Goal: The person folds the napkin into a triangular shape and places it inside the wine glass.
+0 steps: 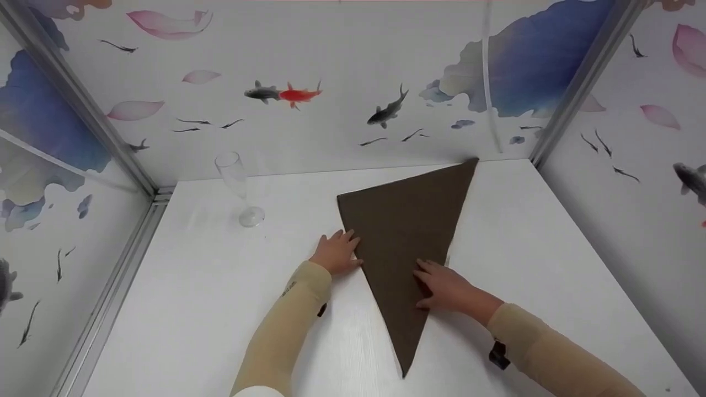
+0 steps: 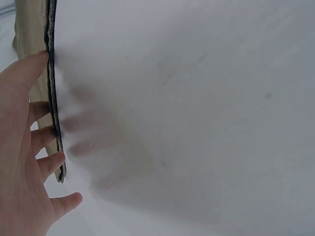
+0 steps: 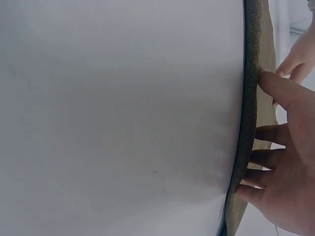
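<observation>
A dark brown cloth (image 1: 402,220), folded into a long pointed shape, lies flat on the white table. Its narrow tip points toward me and its wide end toward the back wall. My left hand (image 1: 335,253) rests with spread fingers along the cloth's left edge. On the opposite side, my right hand (image 1: 449,286) lies over the right edge with its fingers on the cloth. The left wrist view shows layers in the cloth's edge (image 2: 52,88) beside the fingertips. In the right wrist view a thick, rounded cloth fold (image 3: 250,83) runs along the fingertips.
A clear stemmed glass (image 1: 252,216) stands on the table at the back left. White panels printed with fish and petals enclose the table (image 1: 182,309) at the back and both sides, with metal posts (image 1: 584,94) at the corners.
</observation>
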`<action>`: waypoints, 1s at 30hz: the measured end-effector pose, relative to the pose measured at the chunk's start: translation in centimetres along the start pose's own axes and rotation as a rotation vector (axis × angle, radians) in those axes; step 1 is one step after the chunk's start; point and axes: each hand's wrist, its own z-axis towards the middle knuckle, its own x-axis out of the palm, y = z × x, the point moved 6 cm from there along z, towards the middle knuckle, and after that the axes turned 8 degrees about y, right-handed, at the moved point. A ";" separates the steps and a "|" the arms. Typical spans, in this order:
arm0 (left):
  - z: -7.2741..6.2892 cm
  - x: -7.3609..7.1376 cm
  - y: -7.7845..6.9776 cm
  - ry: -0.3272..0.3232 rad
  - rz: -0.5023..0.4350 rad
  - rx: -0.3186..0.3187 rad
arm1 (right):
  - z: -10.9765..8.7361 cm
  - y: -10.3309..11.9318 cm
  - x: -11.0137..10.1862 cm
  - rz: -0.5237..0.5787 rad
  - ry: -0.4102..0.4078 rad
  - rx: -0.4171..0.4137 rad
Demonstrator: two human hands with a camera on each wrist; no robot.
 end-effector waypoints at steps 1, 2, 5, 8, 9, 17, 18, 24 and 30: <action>-0.1 0.1 0.0 -0.006 0.007 0.001 | 0.0 -0.1 0.0 0.006 0.003 -0.009; -0.1 0.2 0.0 -0.009 0.016 0.002 | -0.1 -0.2 0.0 0.008 0.008 -0.012; -0.3 0.3 0.0 -0.017 0.030 0.004 | -0.1 -0.5 -0.1 0.025 0.023 -0.028; -0.5 0.3 0.0 -0.015 0.039 0.005 | 0.0 -0.9 -0.4 0.043 0.031 -0.035; -0.6 0.3 0.0 -0.017 0.037 0.006 | 0.0 -1.0 -0.5 0.044 0.033 -0.039; -1.4 0.5 0.2 -0.021 0.091 0.013 | 0.1 -1.8 -1.2 0.045 0.067 -0.057; -1.5 0.5 0.2 -0.026 0.103 0.016 | 0.0 -1.8 -1.3 0.047 0.070 -0.062; -2.2 0.5 0.0 -0.041 0.131 0.035 | -0.2 -2.2 -2.0 0.058 0.086 -0.071; -2.8 1.0 0.1 -0.038 0.121 0.051 | -0.1 -2.8 -2.0 0.049 0.112 -0.071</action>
